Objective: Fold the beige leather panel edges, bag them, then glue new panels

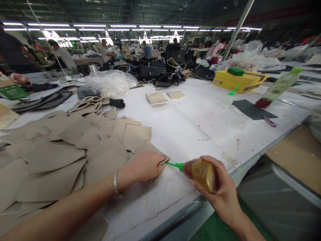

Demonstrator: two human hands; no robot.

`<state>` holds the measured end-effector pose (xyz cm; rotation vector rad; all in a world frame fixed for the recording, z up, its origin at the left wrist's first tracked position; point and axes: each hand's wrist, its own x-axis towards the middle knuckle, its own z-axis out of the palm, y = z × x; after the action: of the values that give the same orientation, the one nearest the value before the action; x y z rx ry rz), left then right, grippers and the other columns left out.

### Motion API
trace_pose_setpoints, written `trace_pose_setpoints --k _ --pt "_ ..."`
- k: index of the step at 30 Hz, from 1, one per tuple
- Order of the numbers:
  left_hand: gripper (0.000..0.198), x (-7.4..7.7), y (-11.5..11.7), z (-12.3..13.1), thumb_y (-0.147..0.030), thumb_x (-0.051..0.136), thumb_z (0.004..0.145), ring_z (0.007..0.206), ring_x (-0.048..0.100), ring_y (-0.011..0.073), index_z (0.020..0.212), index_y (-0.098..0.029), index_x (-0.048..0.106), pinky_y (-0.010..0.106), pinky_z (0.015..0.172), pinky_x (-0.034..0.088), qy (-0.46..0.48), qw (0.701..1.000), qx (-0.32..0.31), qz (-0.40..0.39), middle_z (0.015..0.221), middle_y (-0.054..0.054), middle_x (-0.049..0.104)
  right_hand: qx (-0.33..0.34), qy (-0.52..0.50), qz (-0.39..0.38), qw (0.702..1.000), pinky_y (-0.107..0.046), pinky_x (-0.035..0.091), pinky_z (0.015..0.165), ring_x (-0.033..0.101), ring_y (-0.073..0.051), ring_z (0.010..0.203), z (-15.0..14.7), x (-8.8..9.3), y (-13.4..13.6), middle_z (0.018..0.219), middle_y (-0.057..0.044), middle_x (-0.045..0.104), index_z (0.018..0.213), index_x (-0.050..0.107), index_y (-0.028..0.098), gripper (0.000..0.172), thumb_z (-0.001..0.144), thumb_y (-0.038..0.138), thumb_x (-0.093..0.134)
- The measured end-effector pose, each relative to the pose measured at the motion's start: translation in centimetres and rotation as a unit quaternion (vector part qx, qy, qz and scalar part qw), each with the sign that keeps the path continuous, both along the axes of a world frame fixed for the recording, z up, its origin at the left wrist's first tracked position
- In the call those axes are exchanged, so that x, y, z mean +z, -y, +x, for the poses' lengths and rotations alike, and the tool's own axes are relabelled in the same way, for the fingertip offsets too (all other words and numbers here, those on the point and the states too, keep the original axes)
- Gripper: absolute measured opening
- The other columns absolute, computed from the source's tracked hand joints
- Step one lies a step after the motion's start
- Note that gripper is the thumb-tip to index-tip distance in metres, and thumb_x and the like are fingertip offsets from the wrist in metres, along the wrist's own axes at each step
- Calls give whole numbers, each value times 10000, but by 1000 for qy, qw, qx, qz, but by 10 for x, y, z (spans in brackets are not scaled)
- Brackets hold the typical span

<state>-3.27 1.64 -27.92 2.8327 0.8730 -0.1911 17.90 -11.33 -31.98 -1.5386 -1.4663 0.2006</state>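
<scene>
My right hand (220, 187) is wrapped round a glue bottle (200, 172) with amber contents and a green nozzle. The bottle lies tilted on its side, its tip pointing left at the corner of a beige piece (152, 180). My left hand (147, 165), a bracelet at its wrist, pinches that corner, where an edge looks slightly lifted at the nozzle tip. Many similar beige pieces (102, 160) overlap in a wide heap to the left, some beneath my left forearm.
On the white table (190, 124) are two small beige stacks, a black roll (117, 103), a yellow box (239, 82), a small white bottle (227, 99), a dark sheet (247, 108) and a leaning green-capped bottle (278, 87). Black goods and people are behind.
</scene>
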Motion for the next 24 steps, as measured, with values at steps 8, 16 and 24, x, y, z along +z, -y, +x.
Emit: trace_pose_setpoints --k 8,16,24 --pt "320 2 0 1 -193 394 814 727 660 231 1020 -252 631 302 564 380 -6 1000 -1 0 784 46 702 -16 29 26 999 -365 498 825 612 -252 974 1 -2 5 1108 -48 605 1208 517 279 522 760 424 743" --pt "363 1 1 0 -200 391 823 726 659 235 1096 -276 617 307 560 366 -10 1000 0 1 784 40 699 -32 -1 26 999 -356 477 828 590 -246 984 1 -4 2 1113 -38 590 1205 511 279 525 757 418 746" --pt "302 1 0 -1 -224 376 853 737 652 228 1031 -259 617 309 583 383 -2 1000 -6 -1 800 42 692 -17 -42 -1 999 -317 469 824 568 -218 981 3 -7 4 1102 -20 567 1197 512 284 509 761 408 744"
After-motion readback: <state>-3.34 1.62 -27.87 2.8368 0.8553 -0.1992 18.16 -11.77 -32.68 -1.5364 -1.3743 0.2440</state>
